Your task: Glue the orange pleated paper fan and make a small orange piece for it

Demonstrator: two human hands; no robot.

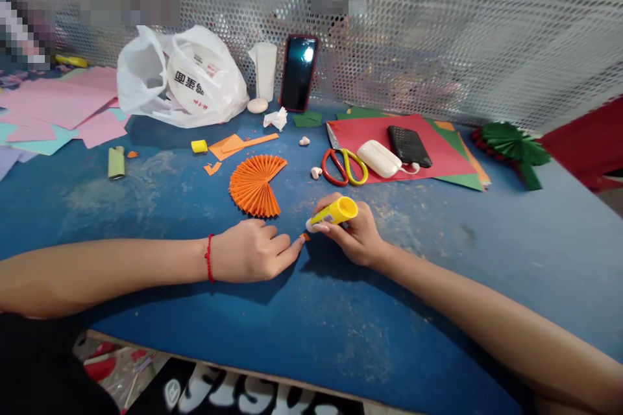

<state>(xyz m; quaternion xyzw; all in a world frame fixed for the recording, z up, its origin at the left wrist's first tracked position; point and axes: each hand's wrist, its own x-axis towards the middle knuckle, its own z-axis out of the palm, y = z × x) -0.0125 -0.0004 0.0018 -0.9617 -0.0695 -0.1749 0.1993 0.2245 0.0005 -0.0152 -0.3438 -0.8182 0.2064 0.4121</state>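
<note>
My right hand [357,233] grips a yellow glue stick [335,213], tilted with its white tip down toward a tiny orange paper scrap [304,237] on the blue table [302,337]. My left hand [253,251], a red string on its wrist, rests on the table with its fingers together, fingertips pinning that scrap. Just beyond the hands lies a pleated orange paper fan [256,185].
Red-and-yellow scissors [343,166], a white case [384,159] and a black case [409,146] lie on red and green sheets at right. A white plastic bag [182,78], an upright phone [298,72], pink paper [58,107], a green lighter [116,163] and a green fan [513,146] ring the table.
</note>
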